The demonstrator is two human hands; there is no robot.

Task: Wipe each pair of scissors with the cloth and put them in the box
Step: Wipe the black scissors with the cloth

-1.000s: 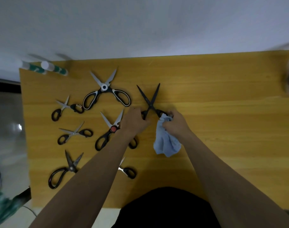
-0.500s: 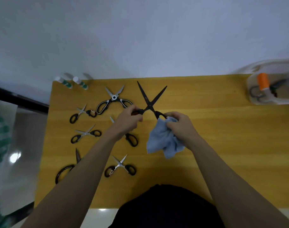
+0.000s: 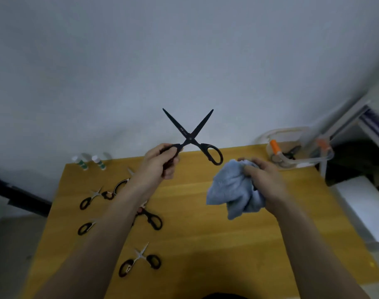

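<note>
- Presently, left hand [image 3: 160, 161] grips one handle of the black scissors [image 3: 191, 138], blades spread, raised above the table [image 3: 205, 234].
- Right hand [image 3: 264, 180] clutches the blue cloth [image 3: 231, 190].
- Box [image 3: 298, 152] sits beyond the right hand; small scissors [image 3: 141, 261] lie beneath the left forearm.

table [image 3: 205, 244]: loose scissors [image 3: 140, 261] left | box [image 3: 300, 152] far right corner | bottles [image 3: 91, 161] far left corner

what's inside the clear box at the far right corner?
Through the clear box wall: an orange-handled tool and dark scissor handles. A second orange blur sits at its right end. The blurred wall hides how many pairs it holds.
</note>
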